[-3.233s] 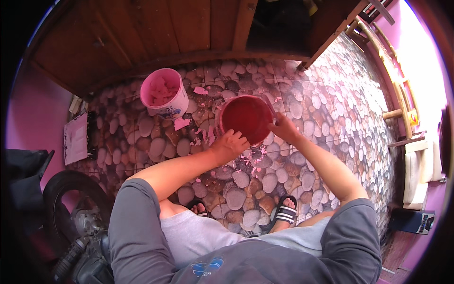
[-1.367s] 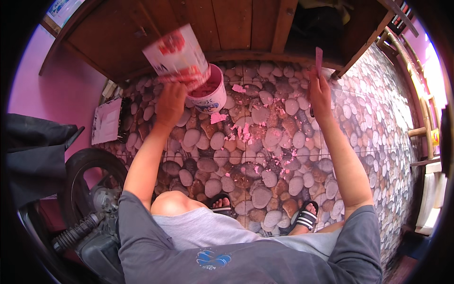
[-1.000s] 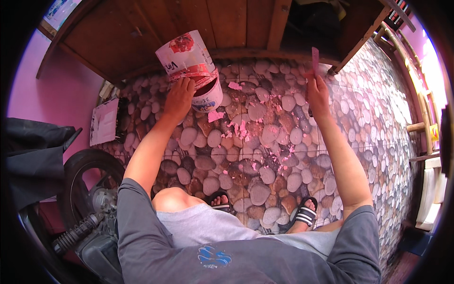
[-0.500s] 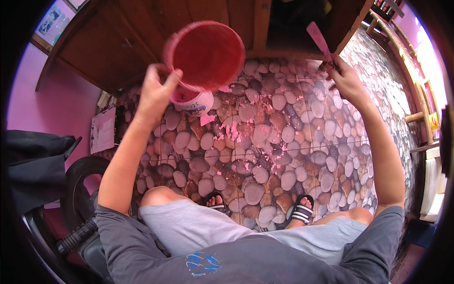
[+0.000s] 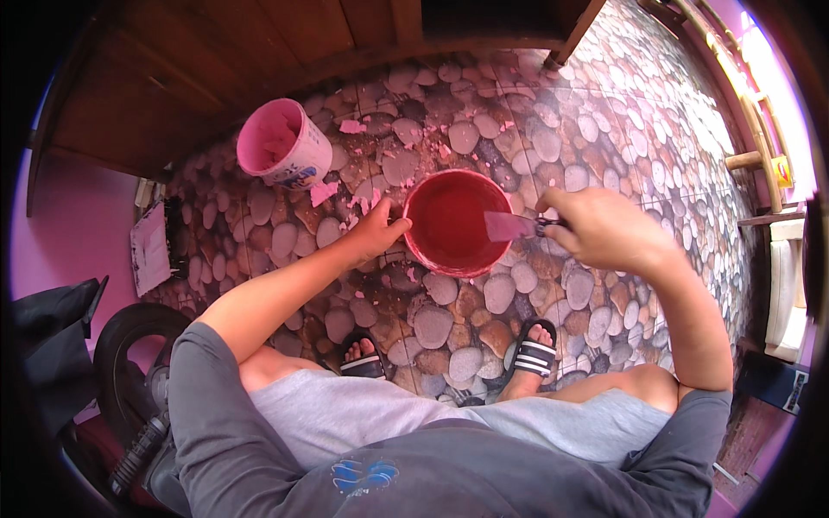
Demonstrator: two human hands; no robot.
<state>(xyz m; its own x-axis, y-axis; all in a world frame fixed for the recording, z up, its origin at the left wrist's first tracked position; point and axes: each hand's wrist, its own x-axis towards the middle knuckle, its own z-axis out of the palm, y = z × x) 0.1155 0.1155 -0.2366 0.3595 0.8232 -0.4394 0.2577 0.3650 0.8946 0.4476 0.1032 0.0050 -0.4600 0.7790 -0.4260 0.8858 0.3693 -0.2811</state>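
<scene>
Between my knees and the cupboard a red bucket point(image 5: 445, 250) stands with its mouth up, red inside. At its left rim, my left hand point(image 5: 376, 233) grips the edge, thumb at the top. My right hand point(image 5: 604, 226) is closed around the dark handle of a putty knife point(image 5: 508, 226), mostly hidden by the fingers. The knife's flat, pink-smeared blade reaches over the bucket's right rim, above the opening. Farther left, a white bucket point(image 5: 313, 157), pink inside, holds pink scraps.
Pink flakes point(image 5: 325, 192) lie scattered over the pebble-patterned floor point(image 5: 466, 350). A wooden cupboard point(image 5: 259, 52) spans the far side. A black wheel point(image 5: 129, 345) is beside my left leg. At the far left lies a pale flat panel point(image 5: 152, 250); a bamboo frame point(image 5: 751, 112) stands right.
The red bucket has come down from its tilted, raised position toward me and right, with my left hand. My right hand has brought the putty knife nearer, over the bucket. The view has shifted.
</scene>
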